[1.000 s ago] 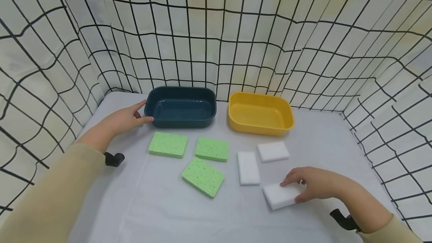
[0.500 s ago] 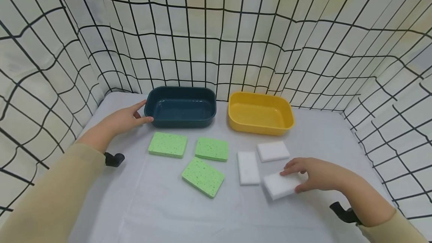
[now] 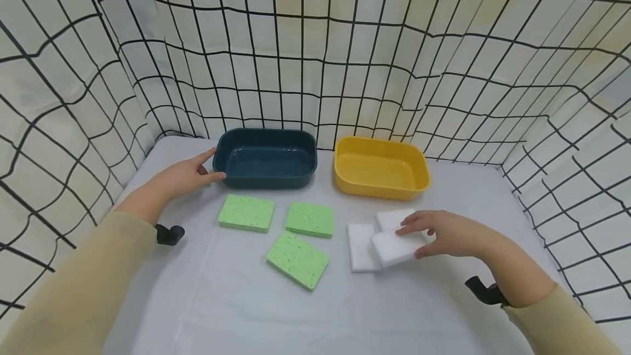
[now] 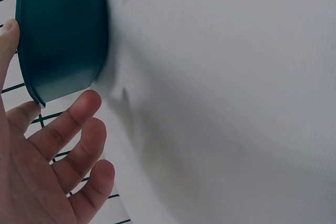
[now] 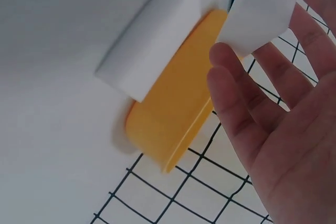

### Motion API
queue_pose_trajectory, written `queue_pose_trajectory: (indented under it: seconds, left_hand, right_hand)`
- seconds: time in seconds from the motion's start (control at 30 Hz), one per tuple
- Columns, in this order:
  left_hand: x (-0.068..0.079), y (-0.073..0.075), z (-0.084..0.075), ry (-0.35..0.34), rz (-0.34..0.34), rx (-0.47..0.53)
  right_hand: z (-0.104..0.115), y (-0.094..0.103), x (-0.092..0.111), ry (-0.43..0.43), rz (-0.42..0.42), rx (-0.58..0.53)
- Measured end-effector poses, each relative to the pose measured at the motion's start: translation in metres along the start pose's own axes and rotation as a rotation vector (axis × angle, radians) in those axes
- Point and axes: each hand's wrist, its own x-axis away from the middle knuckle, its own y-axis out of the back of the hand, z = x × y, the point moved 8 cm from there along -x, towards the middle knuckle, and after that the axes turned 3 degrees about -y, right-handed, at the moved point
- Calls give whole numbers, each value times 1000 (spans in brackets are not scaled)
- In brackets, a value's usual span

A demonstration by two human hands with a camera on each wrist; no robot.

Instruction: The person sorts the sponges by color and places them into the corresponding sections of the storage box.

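Note:
My left hand (image 3: 184, 178) reaches across the left end of a dark teal bin (image 3: 266, 182), thumb and index finger touching it at separate spots. In the left wrist view the other fingers (image 4: 86, 145) hang loosely bent, away from its wall. The right hand (image 3: 451, 234) pinches a white block-shaped sponge (image 3: 396, 248) between thumb and fingers. It is raised and partly covers two more white sponges, one upright (image 3: 362, 248) and one lying crosswise (image 3: 391, 219). Behind them stands a yellow bin (image 3: 379, 186). Nothing lies in either bin.
Three speckled green sponges, left (image 3: 246, 212), middle (image 3: 310, 219) and front (image 3: 297, 260), lie before the teal bin. A black wire grid (image 3: 300, 59) encloses the back and both sides of the white-covered table (image 3: 236, 311).
The right hand has lifted the white sponge and carried it away from me and slightly left, over the other white sponges. My left hand has stayed at the teal bin.

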Motion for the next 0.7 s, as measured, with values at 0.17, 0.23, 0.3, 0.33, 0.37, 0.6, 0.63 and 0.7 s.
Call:
queue_pose_trajectory:
  seconds: [0.17,0.23,0.3,0.33,0.37,0.6,0.63,0.7]
  left_hand:
    - [2,-1,-1,0,-1,15]
    - [1,-1,-2,-1,0,20]
    - [-1,-1,-3,-2,-2,22]
    - [-1,-1,-3,0,-1,22]
    - [-2,-1,-3,4,0,21]
    - [-3,-3,-2,12,14,21]
    - [-2,-3,-2,12,15,19]
    - [0,-3,-3,11,17,18]
  right_hand:
    - [14,8,-15,35,-17,12]
    - [18,12,-20,39,-30,13]
    - [22,15,-24,41,-49,13]
    - [24,17,-27,42,-56,12]
    - [26,19,-29,45,-63,12]
    - [43,36,-53,62,-95,-40]
    - [45,38,-57,70,-100,-47]
    - [52,41,-65,84,-107,-60]
